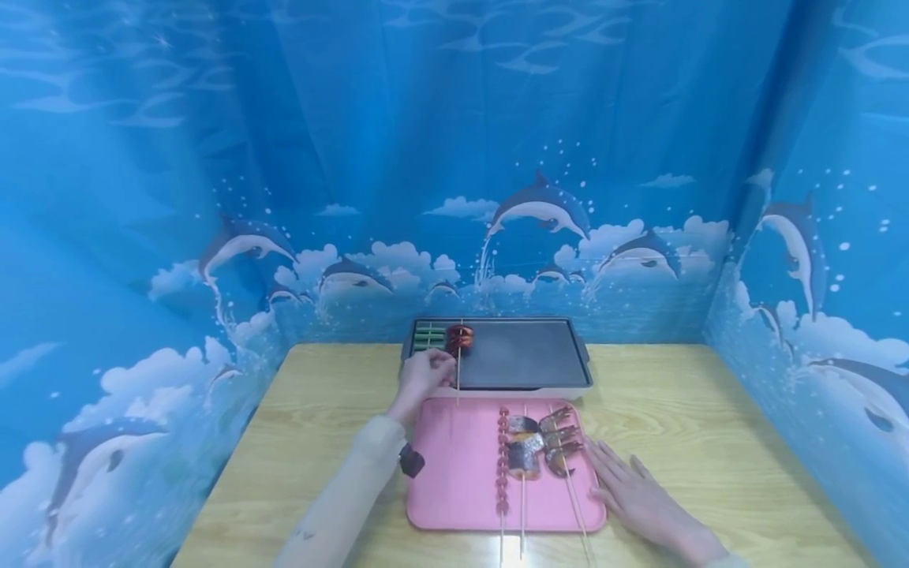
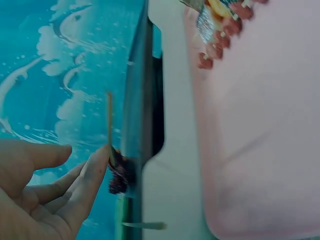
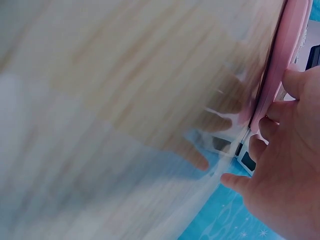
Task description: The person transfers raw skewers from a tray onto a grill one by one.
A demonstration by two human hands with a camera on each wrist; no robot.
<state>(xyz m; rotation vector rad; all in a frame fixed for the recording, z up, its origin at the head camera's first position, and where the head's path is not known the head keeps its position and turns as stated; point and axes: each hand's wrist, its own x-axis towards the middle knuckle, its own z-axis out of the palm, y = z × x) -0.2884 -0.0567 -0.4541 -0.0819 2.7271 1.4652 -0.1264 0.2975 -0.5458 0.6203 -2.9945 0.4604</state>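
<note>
My left hand [image 1: 426,375] hovers over the near left edge of the dark griddle [image 1: 525,355], beside the stick of a dark red, glossy skewer [image 1: 460,338]. In the left wrist view its thumb and fingers [image 2: 87,185] stand apart, a fingertip at or close to the stick; contact is unclear. Left of that skewer lie skewered green pieces [image 1: 429,338] on the griddle. By the right edge of the pink tray [image 1: 454,473], my right hand [image 1: 642,501] rests with extended fingers. The tray bears a skewer of small reddish pieces [image 1: 503,461], a fish skewer [image 1: 524,457] and a shrimp skewer [image 1: 561,442].
The griddle stands at the back of the wooden table [image 1: 660,410], just behind the tray. Skewer sticks jut past the tray's front edge. A blue dolphin-print curtain [image 1: 426,158] encloses the table at the back and sides.
</note>
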